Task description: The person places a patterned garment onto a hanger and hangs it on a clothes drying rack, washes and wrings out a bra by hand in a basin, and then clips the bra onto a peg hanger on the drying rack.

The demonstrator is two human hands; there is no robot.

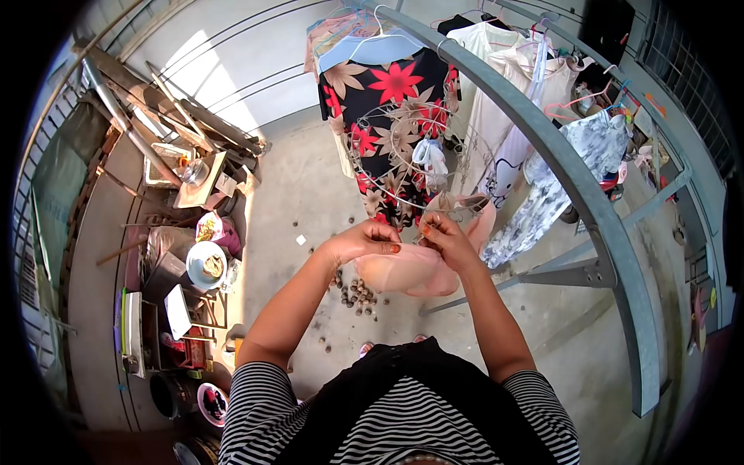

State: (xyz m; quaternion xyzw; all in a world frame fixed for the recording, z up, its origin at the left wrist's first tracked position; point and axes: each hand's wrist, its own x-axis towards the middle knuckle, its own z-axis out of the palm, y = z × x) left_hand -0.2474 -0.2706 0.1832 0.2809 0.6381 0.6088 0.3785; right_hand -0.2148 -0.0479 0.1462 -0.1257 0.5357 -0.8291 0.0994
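A pale pink bra [407, 273] with rounded cups hangs between my two hands. My left hand [366, 240] pinches its upper edge on the left, thumb and fingers pressed together. At the other end my right hand [448, 240] is closed on the edge, close beneath a round wire clip hanger [360, 124]. From that hanger dangle a small white and blue cloth [430, 159] and another pink piece [479, 226], just right of my right hand. Behind it hangs a black dress [380, 97] with red and beige flowers.
A curved grey metal rack [570, 167] arches over the right side, carrying white clothes [496, 85] and a blue-white tie-dye garment [577, 167]. Small round brown objects [360, 298] lie on the concrete floor. On the left stand a basin [194, 267], planks and buckets [172, 394].
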